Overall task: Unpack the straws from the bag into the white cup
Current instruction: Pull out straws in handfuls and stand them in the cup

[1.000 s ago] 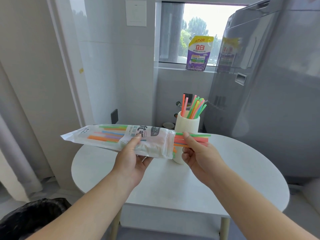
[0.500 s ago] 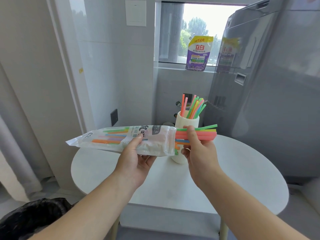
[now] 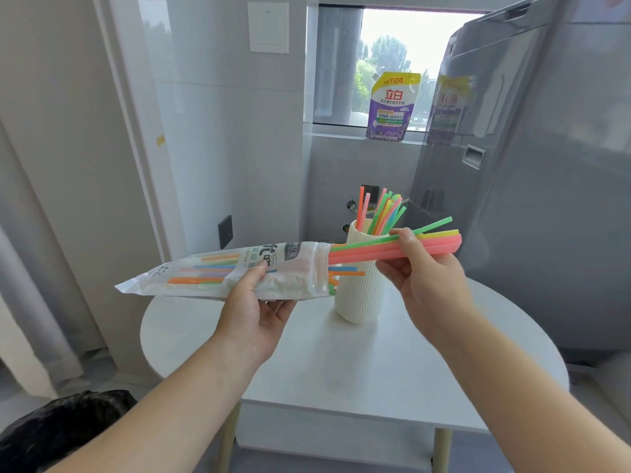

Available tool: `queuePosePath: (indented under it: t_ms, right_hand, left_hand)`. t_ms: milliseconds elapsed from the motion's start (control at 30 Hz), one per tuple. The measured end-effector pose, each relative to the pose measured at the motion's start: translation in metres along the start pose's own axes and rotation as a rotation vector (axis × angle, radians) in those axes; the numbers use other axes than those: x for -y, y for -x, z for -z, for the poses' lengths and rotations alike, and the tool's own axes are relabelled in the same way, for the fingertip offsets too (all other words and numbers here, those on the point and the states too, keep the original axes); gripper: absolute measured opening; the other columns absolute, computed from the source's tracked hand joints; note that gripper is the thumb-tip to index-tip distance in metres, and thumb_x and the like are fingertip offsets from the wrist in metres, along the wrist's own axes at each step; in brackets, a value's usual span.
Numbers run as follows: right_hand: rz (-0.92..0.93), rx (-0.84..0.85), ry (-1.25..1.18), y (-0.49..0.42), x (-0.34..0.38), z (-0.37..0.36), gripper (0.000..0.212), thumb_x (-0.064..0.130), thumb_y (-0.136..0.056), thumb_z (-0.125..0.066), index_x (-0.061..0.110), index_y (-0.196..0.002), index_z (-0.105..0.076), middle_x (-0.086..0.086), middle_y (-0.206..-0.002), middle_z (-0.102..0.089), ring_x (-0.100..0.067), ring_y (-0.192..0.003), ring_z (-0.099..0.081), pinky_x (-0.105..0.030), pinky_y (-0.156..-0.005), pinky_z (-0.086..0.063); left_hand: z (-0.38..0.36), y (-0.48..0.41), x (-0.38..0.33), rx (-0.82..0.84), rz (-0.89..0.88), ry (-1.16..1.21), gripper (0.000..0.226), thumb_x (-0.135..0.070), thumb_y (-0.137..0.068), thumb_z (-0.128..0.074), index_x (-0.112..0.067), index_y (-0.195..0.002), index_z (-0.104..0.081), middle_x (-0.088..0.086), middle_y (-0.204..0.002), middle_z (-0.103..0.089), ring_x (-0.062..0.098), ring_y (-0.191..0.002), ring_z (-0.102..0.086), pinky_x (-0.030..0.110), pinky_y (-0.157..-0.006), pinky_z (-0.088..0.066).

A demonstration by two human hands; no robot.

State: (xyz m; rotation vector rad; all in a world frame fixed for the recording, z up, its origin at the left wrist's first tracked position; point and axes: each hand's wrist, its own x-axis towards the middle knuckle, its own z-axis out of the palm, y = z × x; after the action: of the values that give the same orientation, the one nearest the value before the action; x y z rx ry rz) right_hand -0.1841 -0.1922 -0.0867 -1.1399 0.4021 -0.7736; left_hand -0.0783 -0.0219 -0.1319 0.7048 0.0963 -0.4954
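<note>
Your left hand (image 3: 254,302) grips the clear printed plastic straw bag (image 3: 232,271); your right hand (image 3: 425,271) pinches a bundle of pink, green and yellow straws (image 3: 386,249), seemingly half-withdrawn. Next: clear the bag, upend them into the ribbed white cup (image 3: 358,288) on the worktop.

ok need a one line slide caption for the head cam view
Left hand steadies the straw bag while the right hand draws a bundle of straws out beside the white cup.

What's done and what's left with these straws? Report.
Done: a first batch of straws already stands in the cup. In hand: the right hand pinches a bunch half drawn from the bag, which the left hand holds. Left: that bunch and the straws inside the bag.
</note>
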Motion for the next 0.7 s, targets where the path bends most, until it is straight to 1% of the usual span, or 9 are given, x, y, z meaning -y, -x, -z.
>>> queuePosePath:
  t_ms: [100,200,233,300,433,533,700]
  right_hand:
    - [0.053,0.004,0.030,-0.002,0.017,0.006,0.018,0.017,-0.100,-0.057,0.003,-0.092,-0.065,-0.002,-0.073,-0.077,-0.016,-0.077,-0.076,-0.028,-0.072,-0.061]
    - [0.108,-0.035,0.118,-0.004,0.027,0.011,0.017,0.017,-0.099,-0.060,0.003,-0.092,-0.067,-0.009,-0.079,-0.076,-0.024,-0.077,-0.076,-0.027,-0.069,-0.061]
    - [0.127,-0.048,0.151,-0.004,0.029,0.012,0.017,0.017,-0.098,-0.061,0.003,-0.091,-0.068,-0.009,-0.078,-0.076,-0.025,-0.077,-0.077,-0.027,-0.068,-0.061]
    - [0.171,-0.073,0.215,-0.004,0.036,0.015,0.015,0.016,-0.098,-0.062,0.005,-0.089,-0.068,-0.003,-0.072,-0.077,-0.023,-0.074,-0.077,-0.027,-0.065,-0.060]
    - [0.233,-0.108,0.269,-0.004,0.055,0.021,0.015,0.017,-0.097,-0.063,0.010,-0.085,-0.067,0.006,-0.066,-0.076,-0.016,-0.072,-0.077,-0.029,-0.068,-0.062]
    - [0.272,-0.154,0.275,-0.004,0.068,0.027,0.014,0.018,-0.096,-0.064,0.008,-0.085,-0.067,0.005,-0.065,-0.075,-0.016,-0.072,-0.076,-0.027,-0.066,-0.061]
    - [0.398,-0.262,0.352,-0.001,0.085,0.034,0.014,0.022,-0.094,-0.066,0.015,-0.083,-0.069,0.001,-0.075,-0.073,-0.015,-0.070,-0.077,-0.031,-0.070,-0.062]
  left_hand:
    - [0.002,-0.003,-0.004,-0.016,-0.015,0.015,0.037,-0.016,-0.095,-0.066,-0.017,-0.131,-0.063,0.003,-0.088,-0.080,0.017,-0.076,-0.078,0.030,-0.057,-0.062]
    - [0.005,-0.007,-0.006,-0.025,-0.025,0.021,0.040,-0.015,-0.095,-0.066,-0.018,-0.134,-0.061,0.003,-0.089,-0.081,0.017,-0.077,-0.078,0.031,-0.058,-0.063]
    - [0.006,-0.008,-0.006,-0.029,-0.028,0.022,0.041,-0.015,-0.095,-0.066,-0.018,-0.135,-0.061,0.003,-0.089,-0.081,0.017,-0.077,-0.078,0.032,-0.059,-0.063]
    - [0.006,-0.010,-0.006,-0.036,-0.030,0.020,0.041,-0.016,-0.095,-0.066,-0.018,-0.136,-0.061,0.003,-0.089,-0.081,0.017,-0.076,-0.078,0.032,-0.059,-0.063]
    - [0.008,-0.012,-0.007,-0.049,-0.042,0.011,0.043,-0.016,-0.094,-0.067,-0.019,-0.136,-0.060,0.004,-0.103,-0.078,0.016,-0.079,-0.079,0.031,-0.058,-0.062]
    - [0.009,-0.013,-0.008,-0.054,-0.048,0.011,0.042,-0.016,-0.094,-0.067,-0.019,-0.136,-0.060,0.004,-0.101,-0.078,0.016,-0.077,-0.078,0.031,-0.058,-0.063]
    - [0.009,-0.014,-0.006,-0.055,-0.042,0.002,0.042,-0.017,-0.095,-0.066,-0.020,-0.136,-0.061,0.003,-0.102,-0.078,0.015,-0.077,-0.078,0.032,-0.059,-0.063]
